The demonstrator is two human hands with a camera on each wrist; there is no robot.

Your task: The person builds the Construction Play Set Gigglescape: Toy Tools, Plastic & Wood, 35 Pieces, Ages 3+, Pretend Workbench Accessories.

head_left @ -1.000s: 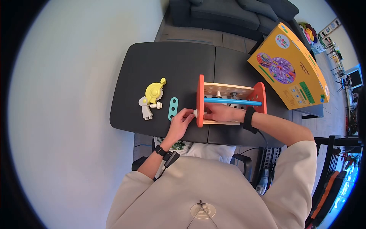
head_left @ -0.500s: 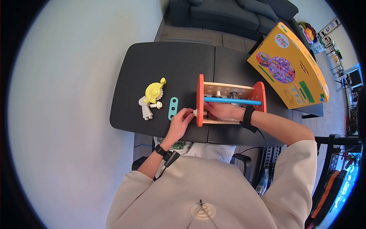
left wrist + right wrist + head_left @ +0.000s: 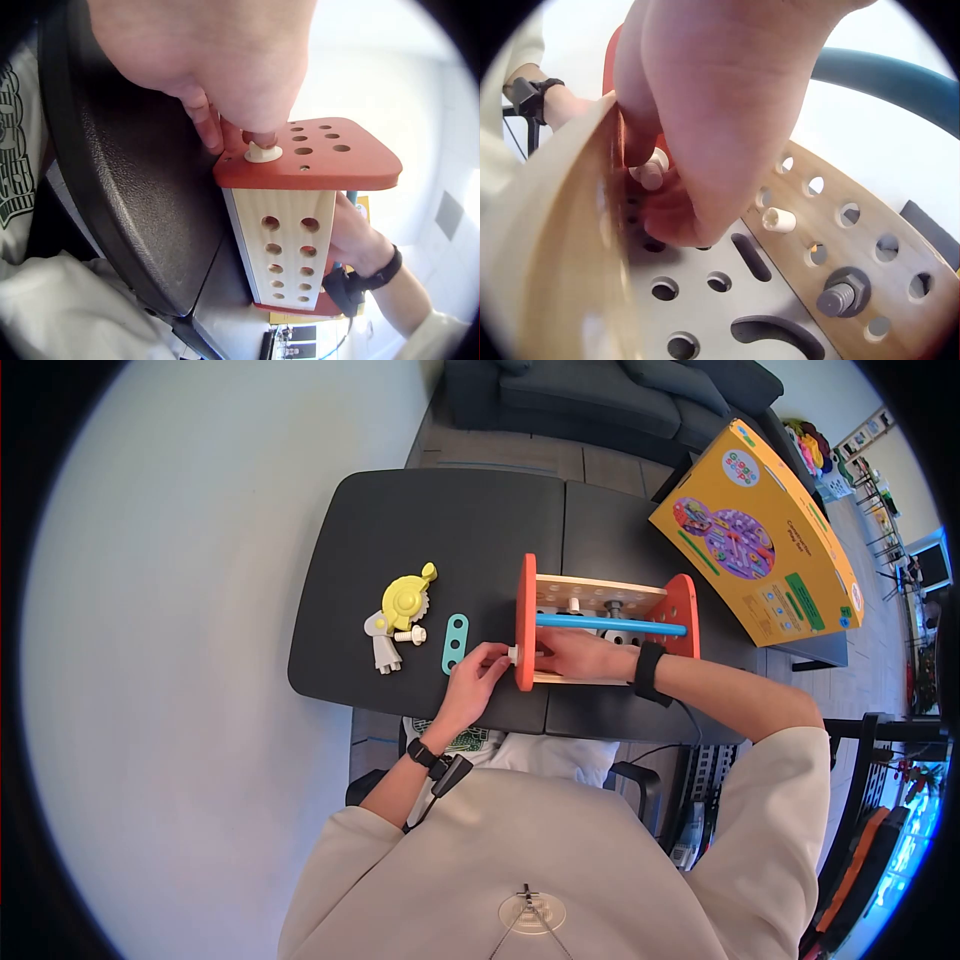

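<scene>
A toy toolbox with red end panels (image 3: 526,600), pale wooden sides (image 3: 285,255) and a blue rod handle (image 3: 610,625) stands on the table. My left hand (image 3: 470,685) pinches the head of a white bolt (image 3: 262,154) against the outer face of the left end panel. Inside the box, under the rod, my right hand (image 3: 590,657) has its fingers around a white nut (image 3: 660,160) on that bolt's threaded end (image 3: 652,177). The fingers partly cover the nut.
Left of the box lie a turquoise three-hole strip (image 3: 455,644), a yellow toy saw (image 3: 404,600) with grey-white parts and a white bolt (image 3: 412,636). A grey bolt with a nut (image 3: 842,292) sits in the far side. A yellow carton (image 3: 755,530) stands at right.
My right fingers shifted off the bolt's end half a second ago, showing it, and have closed around it again. My left hand and the box have stayed in place.
</scene>
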